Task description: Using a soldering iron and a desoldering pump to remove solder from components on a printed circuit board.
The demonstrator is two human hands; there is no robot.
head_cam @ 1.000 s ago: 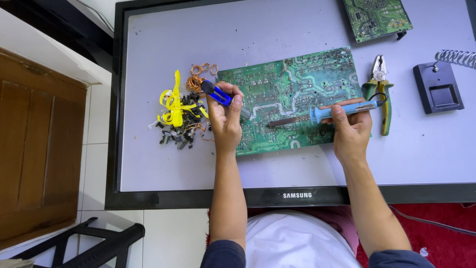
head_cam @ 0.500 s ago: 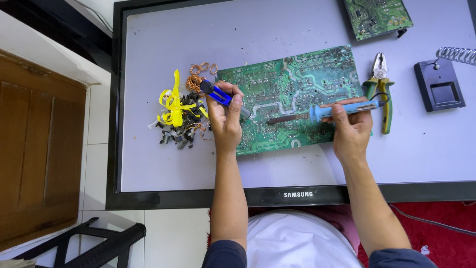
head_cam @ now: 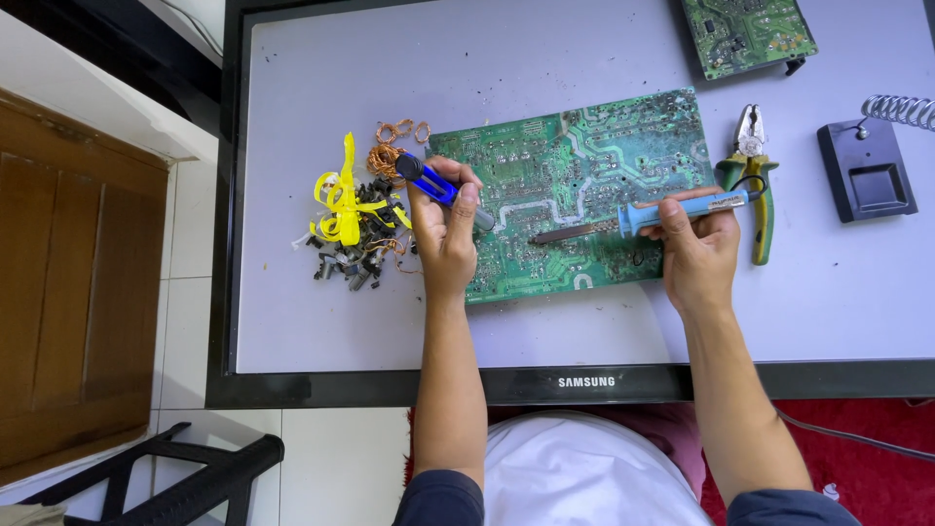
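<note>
Solder side up, the green circuit board (head_cam: 584,185) lies between my two hands on the pale desk (head_cam: 584,58), its long axis running left to right with a slight upward tilt toward the right. My left hand (head_cam: 446,234) rests on the board's left end, fingers closed around a blue desoldering pump (head_cam: 436,185); the pump's dark plunger end points up and away to the left, and its grey nozzle points down toward the middle of the board. My right hand (head_cam: 696,244) sits at the board's right lower corner, clamped on the light blue handle of a soldering iron (head_cam: 633,216). The iron lies nearly level, its long axis along the board, dark tip reaching leftward toward my left hand. Tip and nozzle are near one another over the board's centre but apart; the pump nozzle is the nearer of the two to that spot, and I cannot tell whether the tip touches the board.

Left of my left hand lies a heap of pulled parts (head_cam: 355,239) with yellow tape and copper wire coils. Just right of my right hand lie green-handled pliers (head_cam: 748,166), and farther right a black iron stand (head_cam: 865,170) with a spring holder. A second board (head_cam: 745,34) lies well beyond my right hand.
</note>
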